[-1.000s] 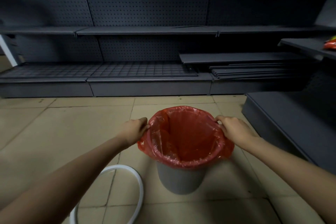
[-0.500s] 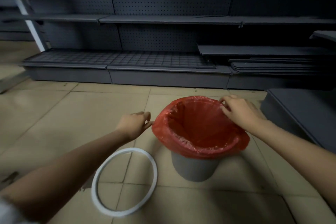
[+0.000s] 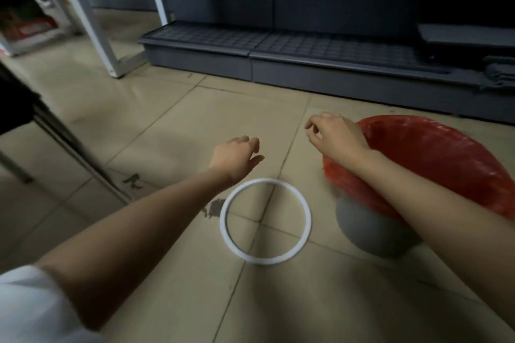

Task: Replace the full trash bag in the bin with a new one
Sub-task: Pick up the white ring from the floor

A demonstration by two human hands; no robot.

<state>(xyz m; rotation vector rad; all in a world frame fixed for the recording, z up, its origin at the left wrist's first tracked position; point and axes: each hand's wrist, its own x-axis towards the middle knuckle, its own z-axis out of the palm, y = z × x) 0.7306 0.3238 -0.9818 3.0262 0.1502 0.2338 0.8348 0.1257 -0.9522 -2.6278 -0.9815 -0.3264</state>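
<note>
A grey bin (image 3: pixel 370 234) stands on the tiled floor at the right, lined with a red trash bag (image 3: pixel 446 159) folded over its rim. A white plastic ring (image 3: pixel 265 221) lies flat on the floor left of the bin. My left hand (image 3: pixel 237 157) hovers above the floor just beyond the ring, fingers loosely apart, holding nothing. My right hand (image 3: pixel 333 135) is off the bag, over the bin's left edge, fingers loosely curled with nothing in them. My right forearm crosses in front of the bin.
Dark grey shelving (image 3: pixel 334 50) runs along the back, its base close behind the bin. A white slanted upright (image 3: pixel 92 22) stands on the floor at the left. A dark metal leg (image 3: pixel 69 145) angles across the left. Floor stains (image 3: pixel 213 207) lie beside the ring.
Both hands have let go of the bag's rim and moved left. The view has swung left, so the bin now sits at the right and the ring is in the middle.
</note>
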